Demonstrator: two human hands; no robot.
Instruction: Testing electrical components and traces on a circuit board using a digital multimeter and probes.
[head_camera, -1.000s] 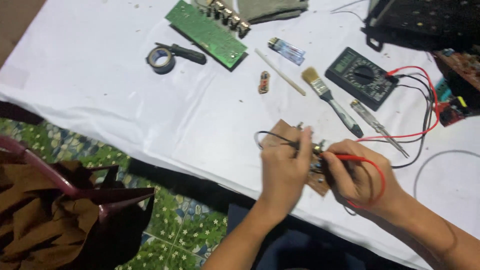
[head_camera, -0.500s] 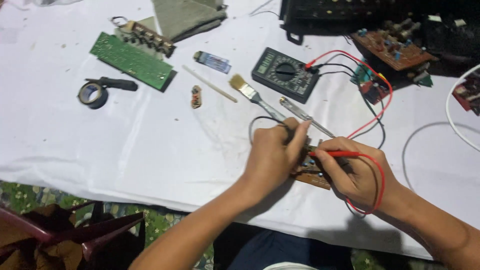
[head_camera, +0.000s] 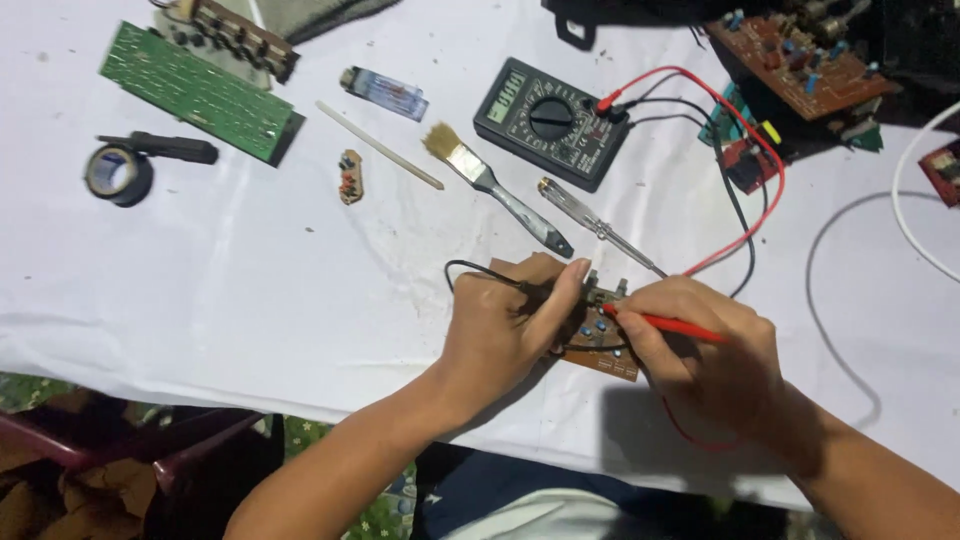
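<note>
Your left hand (head_camera: 505, 330) pinches black probe (head_camera: 535, 291), right hand (head_camera: 700, 345) grips red probe (head_camera: 665, 322); both tips meet small brown board (head_camera: 600, 345) for contact.

A white cloth (head_camera: 200, 300), creased and faintly stained, is covering the work surface under even light, while green patterned flooring (head_camera: 385, 510) is showing past its near edge beside dark red furniture (head_camera: 150, 450)

We count two hands (head_camera: 500, 330) (head_camera: 700, 350), two probes, red (head_camera: 665, 322) and black (head_camera: 530, 290), one multimeter (head_camera: 550, 122), one brush (head_camera: 490, 185), one screwdriver (head_camera: 595, 222), one tape roll (head_camera: 118, 172), perhaps five circuit boards (head_camera: 195, 88).
</note>
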